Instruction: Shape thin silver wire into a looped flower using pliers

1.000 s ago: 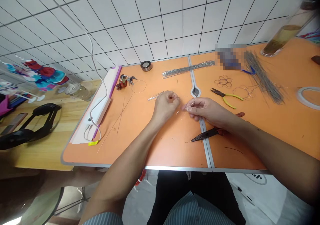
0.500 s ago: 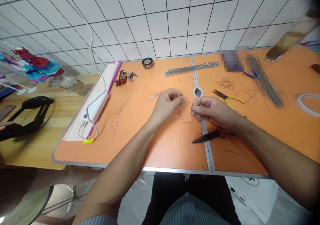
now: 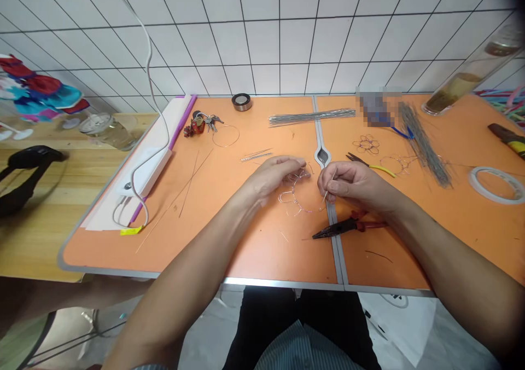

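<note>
Over the orange table (image 3: 241,238), my left hand (image 3: 283,173) pinches the upper part of a thin wire ring with small loops (image 3: 294,195). The ring hangs between my two hands, its lower curve above the tabletop. My right hand (image 3: 348,181) has thumb and fingers closed on a short piece of thin wire (image 3: 330,186) that sticks out above and below the fingertips. Whether this piece joins the ring is too fine to make out. Just below my right hand lie long-nose pliers with red handles (image 3: 340,227). Yellow-handled pliers (image 3: 381,170) rest beyond it.
Wire bundles lie at the back (image 3: 311,117) and right (image 3: 426,148). A flower-shaped wire piece (image 3: 367,144), a tape roll (image 3: 241,102), keys (image 3: 209,121), a power strip (image 3: 150,175), a white ring (image 3: 496,186) and a tilted glass bottle (image 3: 451,93) surround the hands.
My left hand has rolled over, and more of the looped wire ring shows below it. The wire piece in my right hand now points more upright. The view has shifted slightly.
</note>
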A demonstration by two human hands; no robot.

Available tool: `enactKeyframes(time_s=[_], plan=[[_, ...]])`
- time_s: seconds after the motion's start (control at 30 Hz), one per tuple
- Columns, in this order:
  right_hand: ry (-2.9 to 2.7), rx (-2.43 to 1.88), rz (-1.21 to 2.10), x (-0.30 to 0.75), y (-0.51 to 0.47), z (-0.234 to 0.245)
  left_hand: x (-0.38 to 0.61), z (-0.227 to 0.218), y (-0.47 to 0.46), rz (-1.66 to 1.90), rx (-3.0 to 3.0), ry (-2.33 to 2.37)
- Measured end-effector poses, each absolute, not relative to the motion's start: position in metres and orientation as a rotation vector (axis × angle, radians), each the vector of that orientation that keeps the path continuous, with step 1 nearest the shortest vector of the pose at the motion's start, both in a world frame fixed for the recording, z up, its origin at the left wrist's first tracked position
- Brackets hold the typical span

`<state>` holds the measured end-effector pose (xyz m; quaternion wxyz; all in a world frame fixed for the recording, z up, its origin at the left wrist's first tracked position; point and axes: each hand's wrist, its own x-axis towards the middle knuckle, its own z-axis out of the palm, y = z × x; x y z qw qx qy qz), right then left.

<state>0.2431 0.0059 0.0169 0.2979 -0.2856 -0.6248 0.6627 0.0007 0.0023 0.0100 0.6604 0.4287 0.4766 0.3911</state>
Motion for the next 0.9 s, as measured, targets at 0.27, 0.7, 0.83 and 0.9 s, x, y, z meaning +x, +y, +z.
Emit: enactKeyframes(time_s=[0.27, 0.7, 0.83, 0.9], plan=[[-1.679, -0.839, 1.657, 0.247, 0.010, 0.013, -0.003, 0.010, 0.001, 0.785, 0.807, 0.879], [-1.759, -0.940, 1.491, 0.245, 0.009, 0.018, 0.011, 0.021, -0.009, 0.931, 0.957, 1.071], [-1.737, -0.994, 1.406, 0.240, 0.007, 0.019, 0.013, 0.020, -0.009, 0.957, 0.974, 1.094], [-1.705, -1.018, 1.255, 0.237, 0.006, 0.018, 0.014, 0.020, -0.010, 0.974, 0.975, 1.106]])
